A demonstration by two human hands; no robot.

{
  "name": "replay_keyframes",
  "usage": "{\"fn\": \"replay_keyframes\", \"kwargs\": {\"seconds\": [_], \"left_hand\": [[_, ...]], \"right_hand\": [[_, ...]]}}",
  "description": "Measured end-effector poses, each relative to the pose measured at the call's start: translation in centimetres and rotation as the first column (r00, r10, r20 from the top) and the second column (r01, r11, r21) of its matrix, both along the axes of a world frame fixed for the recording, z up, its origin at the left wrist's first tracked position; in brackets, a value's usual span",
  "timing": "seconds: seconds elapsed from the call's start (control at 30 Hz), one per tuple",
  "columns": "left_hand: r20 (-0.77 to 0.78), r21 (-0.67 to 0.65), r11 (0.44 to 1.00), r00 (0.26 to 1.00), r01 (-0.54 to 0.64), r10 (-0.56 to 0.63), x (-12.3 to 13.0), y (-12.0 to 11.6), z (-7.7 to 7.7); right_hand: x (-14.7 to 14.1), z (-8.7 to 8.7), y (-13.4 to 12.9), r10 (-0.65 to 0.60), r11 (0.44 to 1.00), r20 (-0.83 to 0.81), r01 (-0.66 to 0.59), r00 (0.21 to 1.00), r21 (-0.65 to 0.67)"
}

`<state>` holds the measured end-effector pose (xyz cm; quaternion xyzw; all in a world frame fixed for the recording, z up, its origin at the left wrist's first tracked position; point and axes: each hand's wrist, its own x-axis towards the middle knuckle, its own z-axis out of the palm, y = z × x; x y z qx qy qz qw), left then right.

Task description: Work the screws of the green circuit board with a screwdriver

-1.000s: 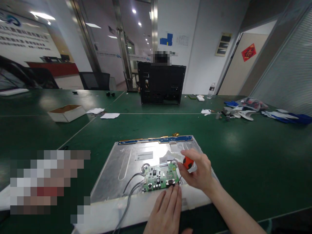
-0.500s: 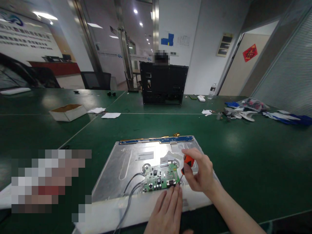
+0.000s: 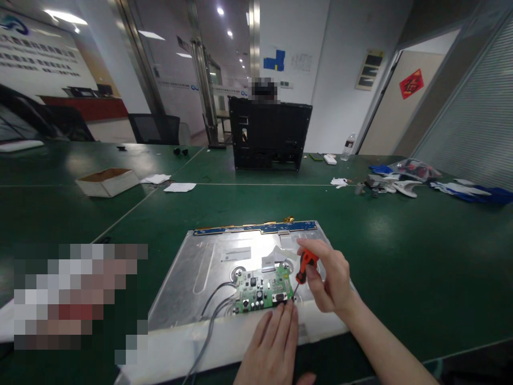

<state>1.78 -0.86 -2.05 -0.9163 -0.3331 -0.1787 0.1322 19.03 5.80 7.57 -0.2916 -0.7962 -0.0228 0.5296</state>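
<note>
My right hand [image 3: 331,278] grips a red and black screwdriver [image 3: 306,264] by its handle. The screwdriver leans, its tip at the lower right corner of a green circuit board [image 3: 262,287]. My left hand [image 3: 272,339] lies flat with fingers stretched out, fingertips against the board's lower edge beside the tip. Under the board is a silver metal panel [image 3: 208,256] with a blue circuit strip [image 3: 256,228] along its far edge. A whitish strip [image 3: 188,347] covers its near edge. Grey cables [image 3: 211,334] run from the board's left side towards me. Any screw under the tip is too small to tell.
A pixelated patch hides the table's left part. An open white box [image 3: 107,184] and papers [image 3: 180,187] lie at far left. A black monitor back [image 3: 270,133] stands opposite, a person behind it. Gloves, a plastic bag [image 3: 414,168] and a bottle [image 3: 348,147] are at right.
The view has shifted slightly. The fingers of my right hand have turned a little on the screwdriver handle, showing more of it. My left hand stays by the board's edge.
</note>
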Motion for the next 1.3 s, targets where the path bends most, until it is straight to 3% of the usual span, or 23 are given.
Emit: {"fn": "replay_keyframes", "kwargs": {"seconds": [0.37,0.67,1.07,1.3], "left_hand": [[0.004,-0.077,0.997,1.0,-0.004,0.004,0.01,-0.16,0.21],[-0.012,-0.117,0.993,1.0,-0.011,0.009,0.01,-0.29,0.12],[-0.014,-0.166,0.986,1.0,-0.004,0.001,-0.01,-0.28,0.04],[-0.004,-0.141,0.99,1.0,-0.003,0.003,-0.02,-0.21,-0.08]], "right_hand": [[-0.39,-0.38,0.43,-0.118,0.989,-0.005,0.118,0.993,0.094],[-0.12,0.17,0.09,0.01,1.0,-0.01,-0.01,1.0,-0.006],[-0.42,-0.36,0.3,-0.146,0.985,0.009,0.145,0.989,0.092],[-0.37,0.03,0.25,-0.108,0.99,0.016,0.106,0.994,0.089]]}}
